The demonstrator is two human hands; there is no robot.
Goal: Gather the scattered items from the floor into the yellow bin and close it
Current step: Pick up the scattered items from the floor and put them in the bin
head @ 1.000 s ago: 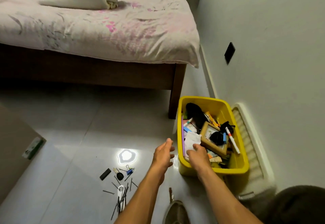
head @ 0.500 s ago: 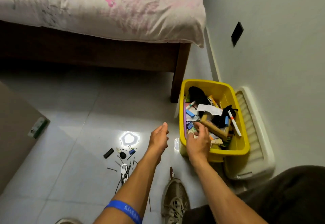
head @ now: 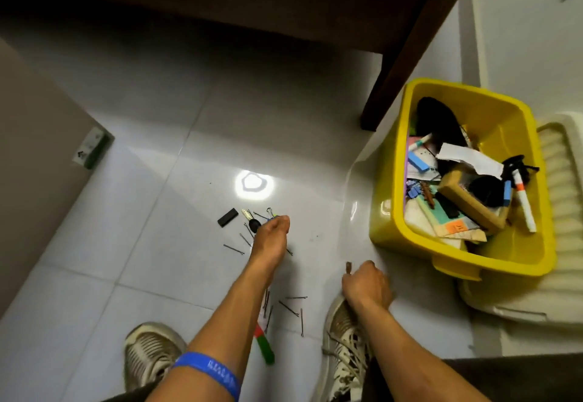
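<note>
The yellow bin [head: 387, 212] stands open on the right, full of mixed items such as a wooden frame [head: 473, 209] and a white marker [head: 525, 206]. On the tiles lie a black block [head: 227, 217], a key [head: 251, 224], a blue binder clip [head: 270, 213], several hairpins [head: 292, 308] and a green and red marker [head: 264, 347]. My left hand [head: 269, 239] reaches down with straight fingers, the tips at the binder clip. Near my shoe, my right hand [head: 366, 283] is curled, its fingertips pinching a small brown piece [head: 348, 267].
The bin's white lid [head: 561, 187] lies beside and partly under it against the wall. A dark bed leg [head: 397, 70] stands just behind the bin. My two shoes [head: 148, 354] are planted near the bottom. A brown panel [head: 38, 155] fills the left.
My right hand left the bin and dropped to the brown piece on the floor. My left hand moved down to the binder clip. The view tilted down toward the floor.
</note>
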